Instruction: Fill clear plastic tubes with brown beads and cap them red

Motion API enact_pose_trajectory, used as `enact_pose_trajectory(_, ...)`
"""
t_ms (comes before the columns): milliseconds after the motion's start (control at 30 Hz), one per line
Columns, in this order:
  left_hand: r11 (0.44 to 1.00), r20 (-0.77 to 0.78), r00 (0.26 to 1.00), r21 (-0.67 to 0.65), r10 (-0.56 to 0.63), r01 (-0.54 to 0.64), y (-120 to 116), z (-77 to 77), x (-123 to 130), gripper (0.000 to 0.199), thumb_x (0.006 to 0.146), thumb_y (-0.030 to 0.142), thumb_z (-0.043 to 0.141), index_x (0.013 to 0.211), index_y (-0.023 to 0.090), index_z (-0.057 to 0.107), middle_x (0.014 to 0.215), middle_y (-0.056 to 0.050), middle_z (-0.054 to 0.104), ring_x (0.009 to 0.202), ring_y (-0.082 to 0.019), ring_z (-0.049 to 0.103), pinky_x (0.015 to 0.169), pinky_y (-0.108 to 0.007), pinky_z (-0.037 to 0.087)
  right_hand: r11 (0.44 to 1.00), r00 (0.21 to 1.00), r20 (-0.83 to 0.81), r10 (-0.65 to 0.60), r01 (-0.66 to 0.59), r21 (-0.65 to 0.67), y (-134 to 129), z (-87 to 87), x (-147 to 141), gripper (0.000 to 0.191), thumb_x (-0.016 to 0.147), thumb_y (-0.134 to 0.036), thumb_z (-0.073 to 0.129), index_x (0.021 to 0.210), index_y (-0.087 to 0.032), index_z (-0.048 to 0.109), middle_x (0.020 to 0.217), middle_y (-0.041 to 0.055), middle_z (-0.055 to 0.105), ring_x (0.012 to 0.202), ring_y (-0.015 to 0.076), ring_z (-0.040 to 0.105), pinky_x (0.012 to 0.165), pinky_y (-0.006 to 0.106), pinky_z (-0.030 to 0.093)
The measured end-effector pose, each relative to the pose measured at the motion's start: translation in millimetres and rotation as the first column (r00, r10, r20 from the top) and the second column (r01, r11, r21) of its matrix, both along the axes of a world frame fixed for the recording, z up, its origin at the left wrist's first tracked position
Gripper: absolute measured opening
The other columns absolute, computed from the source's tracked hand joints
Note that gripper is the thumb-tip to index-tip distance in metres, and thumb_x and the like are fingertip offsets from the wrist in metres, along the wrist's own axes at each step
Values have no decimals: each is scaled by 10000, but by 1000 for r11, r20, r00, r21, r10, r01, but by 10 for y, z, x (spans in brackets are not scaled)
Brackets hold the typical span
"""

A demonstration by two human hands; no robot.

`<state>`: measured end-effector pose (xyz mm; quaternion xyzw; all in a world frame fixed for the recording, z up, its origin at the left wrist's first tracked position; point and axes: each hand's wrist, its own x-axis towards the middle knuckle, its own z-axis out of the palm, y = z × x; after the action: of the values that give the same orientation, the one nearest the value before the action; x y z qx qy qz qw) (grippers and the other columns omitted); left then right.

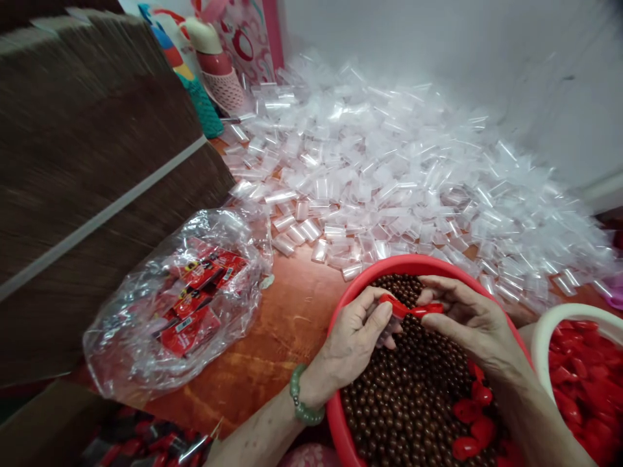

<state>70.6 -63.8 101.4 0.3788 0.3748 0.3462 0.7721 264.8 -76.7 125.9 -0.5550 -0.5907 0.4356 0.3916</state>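
Note:
Over a red basin (335,415) of small round brown balls (403,389), my left hand (357,331) holds a clear packet with a red top between thumb and fingers. My right hand (467,318) pinches a small red plastic piece (427,309) that touches or joins the red top of that packet. Several more red pieces (474,421) lie on the balls at the basin's right side, below my right wrist. My left wrist wears a green bead bracelet.
Many clear plastic sleeves (370,175) cover the table behind the basin. A clear bag (126,344) with red cards lies left, beside stacked brown cardboard (87,143). A white tub (540,344) of red pieces stands right. A bottle (214,58) is at the back.

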Motion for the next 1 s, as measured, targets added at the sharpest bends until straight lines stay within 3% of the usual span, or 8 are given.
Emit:
enact_pose_trajectory(100,999,-12,1000,38,-13,13,-4,0,4,380,881,532,570,1023,181,572,812,-8,617,624,-100,565,590,-220,460,993,987,-105,-117,118,-1,20,-53,-58,377,769,-368,782,1081,-234,618,892,40,732,763,160,699,684,259,592)
enact_pose_trajectory(200,997,-24,999,70,-44,46,-5,-16,-3,312,923,462,531,1038,176,579,836,-8,608,655,-101,570,633,-231,467,988,992,-4,-128,128,88,25,-80,-160,263,839,-360,720,1059,-240,640,985,61,751,825,176,710,743,289,597)
enact_pose_trajectory(267,992,-42,997,105,-70,74,-5,-27,-14,268,944,398,511,1069,173,585,870,-15,610,705,-108,573,686,-243,474,983,989,147,-14,-14,185,15,-87,-218,332,880,-375,670,1183,-246,630,1121,87,727,986,215,699,880,357,578)
enact_pose_trajectory(367,988,-43,994,114,-97,101,-6,-32,-32,274,946,339,509,1157,171,556,938,-33,610,782,-132,581,736,-270,492,916,901,382,206,-315,249,-18,-106,-272,677,842,-462,688,1431,-230,448,1416,152,545,1298,293,530,1074,467,459)
enact_pose_trajectory(433,990,-13,993,82,-116,117,-7,-30,-38,285,940,331,513,1169,162,533,948,-39,600,804,-147,595,736,-282,504,889,846,481,228,-383,252,-44,-131,-289,857,815,-483,707,1514,-210,294,1489,183,449,1370,316,445,1098,497,429)
enact_pose_trajectory(700,997,112,992,54,-65,59,-10,-56,0,332,902,182,523,1232,149,498,1062,-79,652,962,-174,628,913,-323,488,849,696,711,101,-433,303,-95,-191,-364,978,829,-360,690,1555,-104,86,1352,246,512,1241,372,505,983,580,482)
enact_pose_trajectory(800,996,142,988,66,-65,56,-14,-73,6,320,889,152,529,1208,143,509,1121,-99,663,1049,-195,628,946,-336,477,793,707,706,31,-447,414,-72,-217,-394,926,820,-198,638,1554,-82,87,1218,218,586,1109,335,562,903,547,518)
enact_pose_trajectory(1000,997,212,974,38,-81,74,-18,-77,14,279,884,165,551,1159,132,520,1053,-102,698,1006,-202,664,904,-340,487,711,725,687,-51,-457,534,-41,-272,-383,928,788,-159,648,1543,-29,124,1113,201,607,996,299,576,811,477,545)
